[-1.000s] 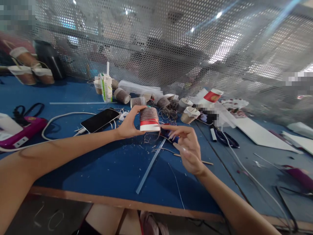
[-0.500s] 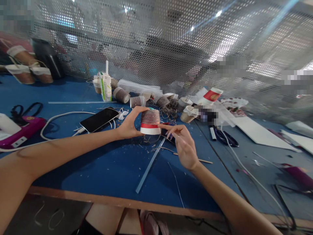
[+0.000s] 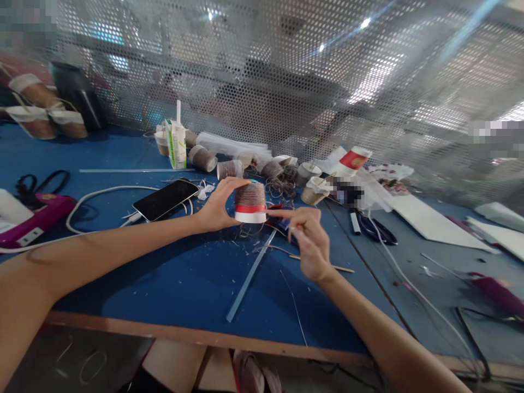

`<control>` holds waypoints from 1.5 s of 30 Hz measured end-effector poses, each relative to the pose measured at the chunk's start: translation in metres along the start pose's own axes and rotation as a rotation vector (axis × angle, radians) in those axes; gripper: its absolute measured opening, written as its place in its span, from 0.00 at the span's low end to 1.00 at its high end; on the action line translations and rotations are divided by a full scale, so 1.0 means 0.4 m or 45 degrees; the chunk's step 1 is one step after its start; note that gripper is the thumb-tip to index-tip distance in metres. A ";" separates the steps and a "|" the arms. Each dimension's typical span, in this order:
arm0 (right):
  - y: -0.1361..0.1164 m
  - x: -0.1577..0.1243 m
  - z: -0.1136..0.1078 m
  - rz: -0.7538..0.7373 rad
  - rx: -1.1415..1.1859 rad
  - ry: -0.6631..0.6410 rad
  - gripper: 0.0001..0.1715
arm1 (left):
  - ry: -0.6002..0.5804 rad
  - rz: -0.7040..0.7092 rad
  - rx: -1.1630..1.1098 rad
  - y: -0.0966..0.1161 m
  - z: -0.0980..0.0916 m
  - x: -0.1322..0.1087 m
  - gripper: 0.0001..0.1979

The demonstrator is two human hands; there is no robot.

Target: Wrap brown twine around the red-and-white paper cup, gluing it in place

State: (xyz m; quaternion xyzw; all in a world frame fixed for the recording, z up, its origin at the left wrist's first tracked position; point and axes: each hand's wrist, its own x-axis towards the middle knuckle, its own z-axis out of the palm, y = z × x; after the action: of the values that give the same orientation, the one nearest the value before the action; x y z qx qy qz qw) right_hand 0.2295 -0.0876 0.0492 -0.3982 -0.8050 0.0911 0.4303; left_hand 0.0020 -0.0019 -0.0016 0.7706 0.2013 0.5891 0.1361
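Note:
My left hand (image 3: 215, 207) grips an upside-down paper cup (image 3: 250, 202) above the blue table; the cup's upper part is wound with brown twine, and a red band and white rim show below. My right hand (image 3: 311, 240) is just right of the cup, its fingers pinched on a thin strand of twine that leads to the cup's red band. Loose twine scraps lie under the cup.
A black phone (image 3: 166, 199) on a white cable lies left of the cup. Several twine-wrapped cups (image 3: 203, 159), a juice carton (image 3: 177, 143), scissors (image 3: 374, 228), a long glue stick (image 3: 249, 275), a pink glue gun (image 3: 28, 219) and a perforated metal screen (image 3: 286, 82) surround the work area.
My right hand moved left and up toward the cup, closing its fingers into a pinch at the red band. The cup in my left hand stayed almost in place.

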 end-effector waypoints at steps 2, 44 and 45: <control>-0.017 -0.005 0.000 -0.153 -0.080 -0.241 0.11 | -0.012 -0.020 0.044 0.002 0.001 -0.001 0.36; 0.056 0.004 0.036 -0.163 -0.059 -0.037 0.43 | -0.279 0.143 -0.067 -0.003 -0.003 -0.006 0.44; 0.050 0.004 0.032 -0.193 -0.056 -0.042 0.44 | -0.265 0.138 -0.049 -0.003 -0.003 -0.005 0.43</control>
State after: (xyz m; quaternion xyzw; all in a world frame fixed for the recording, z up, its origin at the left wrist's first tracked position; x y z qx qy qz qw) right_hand 0.2305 -0.0706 0.0325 -0.3438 -0.8417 0.0470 0.4136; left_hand 0.0003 -0.0018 -0.0035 0.8347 0.1327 0.5162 0.1389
